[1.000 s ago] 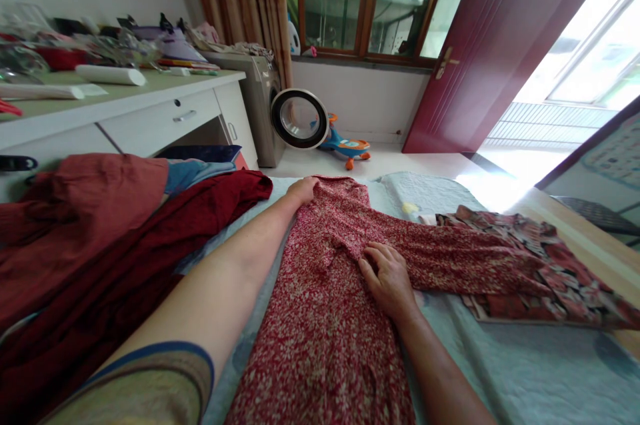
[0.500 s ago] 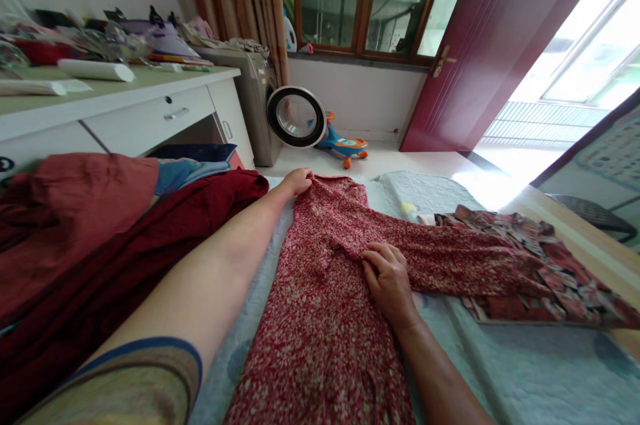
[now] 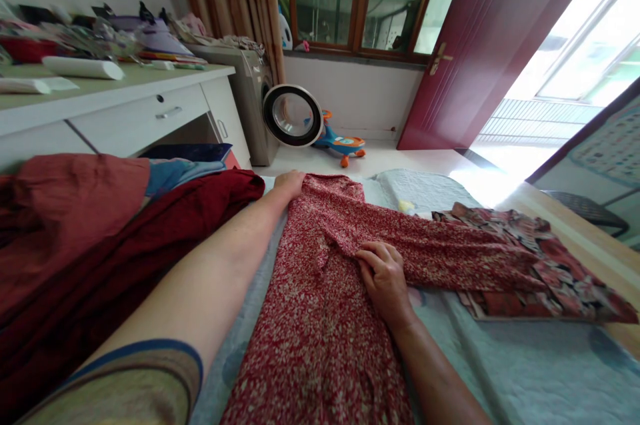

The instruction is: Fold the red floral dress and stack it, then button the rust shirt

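Observation:
A pair of red trousers (image 3: 315,305) with a small pale print lies spread out before me. One leg runs toward me and the other stretches to the right over a folded floral garment (image 3: 565,265). My left hand (image 3: 291,183) is closed on the far left corner of the trousers, by their top edge; its fingertips are partly hidden. My right hand (image 3: 385,275) pinches the cloth where the two legs meet, fingers bent and thumb close to them. Small creases run through the fabric beside my right fingers.
A pale blue quilted cover (image 3: 545,371) lies under the clothes. Dark red cloth (image 3: 200,218) and a salmon garment (image 3: 85,191) are heaped on the left. Beyond stand a cluttered white desk (image 3: 135,111), a washing machine with its round door (image 3: 293,115) open, and an orange-and-blue ride-on toy (image 3: 340,141).
My left hand has shifted slightly left at the far corner, and the cloth near the top has spread upward a little. My right hand keeps its hold. The view has turned slightly.

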A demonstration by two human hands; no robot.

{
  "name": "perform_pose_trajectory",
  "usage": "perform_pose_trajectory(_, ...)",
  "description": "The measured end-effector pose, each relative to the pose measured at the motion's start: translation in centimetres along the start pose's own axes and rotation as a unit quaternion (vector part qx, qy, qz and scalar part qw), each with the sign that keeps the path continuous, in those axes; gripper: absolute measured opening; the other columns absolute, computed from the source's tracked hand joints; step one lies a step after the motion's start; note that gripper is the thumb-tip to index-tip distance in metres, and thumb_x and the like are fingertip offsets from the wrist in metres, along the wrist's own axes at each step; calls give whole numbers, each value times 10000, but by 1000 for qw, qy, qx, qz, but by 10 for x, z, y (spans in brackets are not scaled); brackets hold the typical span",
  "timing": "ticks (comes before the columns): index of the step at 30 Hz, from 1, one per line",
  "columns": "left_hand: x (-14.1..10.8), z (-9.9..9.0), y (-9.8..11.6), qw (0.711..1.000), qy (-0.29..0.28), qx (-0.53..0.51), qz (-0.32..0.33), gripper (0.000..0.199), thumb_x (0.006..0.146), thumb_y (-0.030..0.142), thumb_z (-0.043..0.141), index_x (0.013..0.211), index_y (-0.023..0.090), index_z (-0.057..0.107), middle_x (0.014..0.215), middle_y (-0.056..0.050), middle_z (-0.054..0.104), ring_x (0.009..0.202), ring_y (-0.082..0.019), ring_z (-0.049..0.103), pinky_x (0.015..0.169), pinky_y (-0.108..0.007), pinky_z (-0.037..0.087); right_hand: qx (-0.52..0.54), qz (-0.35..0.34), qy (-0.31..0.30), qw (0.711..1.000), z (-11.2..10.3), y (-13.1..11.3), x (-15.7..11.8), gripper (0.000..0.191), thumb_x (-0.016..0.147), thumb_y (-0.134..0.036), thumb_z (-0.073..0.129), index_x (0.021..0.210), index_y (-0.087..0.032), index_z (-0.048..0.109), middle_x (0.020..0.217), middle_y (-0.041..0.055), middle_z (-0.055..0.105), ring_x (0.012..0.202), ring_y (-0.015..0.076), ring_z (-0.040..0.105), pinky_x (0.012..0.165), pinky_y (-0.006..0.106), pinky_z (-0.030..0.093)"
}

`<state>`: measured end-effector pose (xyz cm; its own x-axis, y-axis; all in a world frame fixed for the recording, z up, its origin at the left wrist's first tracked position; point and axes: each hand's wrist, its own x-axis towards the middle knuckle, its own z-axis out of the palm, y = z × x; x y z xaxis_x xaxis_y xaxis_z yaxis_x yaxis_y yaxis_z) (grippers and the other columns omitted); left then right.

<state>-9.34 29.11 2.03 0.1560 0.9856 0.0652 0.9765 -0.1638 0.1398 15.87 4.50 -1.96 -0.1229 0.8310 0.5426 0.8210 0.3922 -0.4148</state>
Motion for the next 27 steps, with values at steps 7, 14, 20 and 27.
perform_pose_trajectory(7,-20,9,-1,978,76,-43,-192,573,837,311,552,1369,130,439,1368,-208,479,1205,-323,540,943,-398,481,5,-5,8,1000,0,0,0,148,903,-237,586,976,-233,715,1089,60,664,1072,246,528,987,441,406)
perform_pose_trajectory(14,-65,13,-1,971,-5,-53,-232,632,820,640,458,1180,158,652,1376,-199,518,1278,-400,453,989,-483,431,3,-10,8,1000,1,0,1,137,891,-240,596,962,-229,713,1081,63,664,1063,249,534,987,443,402)
perform_pose_trajectory(20,-93,13,12,980,-9,-42,-192,463,849,502,477,1099,178,694,1283,-174,603,1195,-340,551,928,-393,473,5,-16,7,1000,1,1,1,142,892,-223,590,956,-220,717,1057,58,671,1047,241,536,982,432,403)
perform_pose_trajectory(27,-97,8,18,982,10,-46,-181,325,924,379,414,1094,219,640,1096,-102,713,1014,-252,668,793,-312,500,17,-33,21,999,1,1,2,162,909,-206,571,950,-229,726,1046,49,679,1047,235,533,978,422,404)
